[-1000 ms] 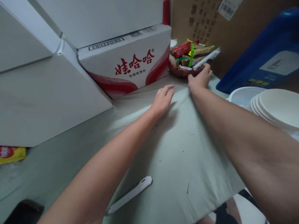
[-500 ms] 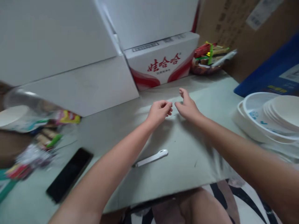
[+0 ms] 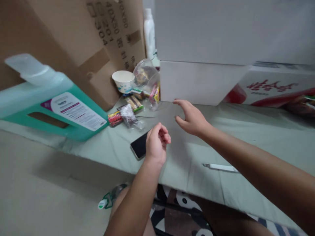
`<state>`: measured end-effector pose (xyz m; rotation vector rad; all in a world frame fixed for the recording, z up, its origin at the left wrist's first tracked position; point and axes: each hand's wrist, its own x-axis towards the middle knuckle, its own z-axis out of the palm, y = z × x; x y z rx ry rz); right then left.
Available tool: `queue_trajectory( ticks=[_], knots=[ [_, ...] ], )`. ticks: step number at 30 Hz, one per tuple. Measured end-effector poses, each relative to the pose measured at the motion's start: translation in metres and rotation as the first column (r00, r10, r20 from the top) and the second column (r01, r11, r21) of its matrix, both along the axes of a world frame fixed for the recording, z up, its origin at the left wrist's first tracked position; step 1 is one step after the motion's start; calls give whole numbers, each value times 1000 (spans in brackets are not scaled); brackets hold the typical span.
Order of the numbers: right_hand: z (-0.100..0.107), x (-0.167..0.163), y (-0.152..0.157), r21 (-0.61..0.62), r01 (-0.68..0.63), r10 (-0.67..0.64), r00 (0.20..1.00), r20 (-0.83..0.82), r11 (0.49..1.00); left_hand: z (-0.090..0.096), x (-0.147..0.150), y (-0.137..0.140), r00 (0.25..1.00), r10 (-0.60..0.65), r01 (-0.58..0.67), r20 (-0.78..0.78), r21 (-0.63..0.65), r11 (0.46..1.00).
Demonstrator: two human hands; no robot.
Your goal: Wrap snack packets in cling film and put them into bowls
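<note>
The curled left hand (image 3: 156, 146), its grip unclear, partly hides the phone (image 3: 139, 147); the right hand (image 3: 191, 118) spreads wide.

Your smartphone (image 3: 138, 146) lies on the desk (image 3: 177, 172) at the centre of the frame, partly hidden behind your left hand (image 3: 156, 146). Above it you have snack packets (image 3: 129, 114), a paper bowl (image 3: 125, 88) behind them. At left a jug (image 3: 73, 113) stands before a cardboard box (image 3: 71, 46). Right of centre lies a utility knife (image 3: 220, 167).
</note>
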<state>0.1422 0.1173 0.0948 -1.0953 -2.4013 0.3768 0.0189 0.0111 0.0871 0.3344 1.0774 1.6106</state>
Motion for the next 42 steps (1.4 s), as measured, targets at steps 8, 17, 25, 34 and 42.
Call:
queue_trajectory(
  ticks=[8,17,25,34,42],
  knots=[
    [60,-182,89,409,-311,83,870,487,858,-16,-43,-5,961,77,-33,265,-168,985],
    [57,-180,107,426,-387,-18,722,692,818,-15,-59,-1,879,34,61,475,-182,981],
    [35,-39,-4,610,-379,61,878,476,696,-10,-66,1,858,98,2,504,-194,981],
    [-14,122,-30,598,-38,-232,900,369,801,-9,-52,8,840,72,31,537,-182,983],
    [16,-71,2,414,-306,229,947,227,857,-8,-58,12,783,120,15,610,-211,977]
  ],
)
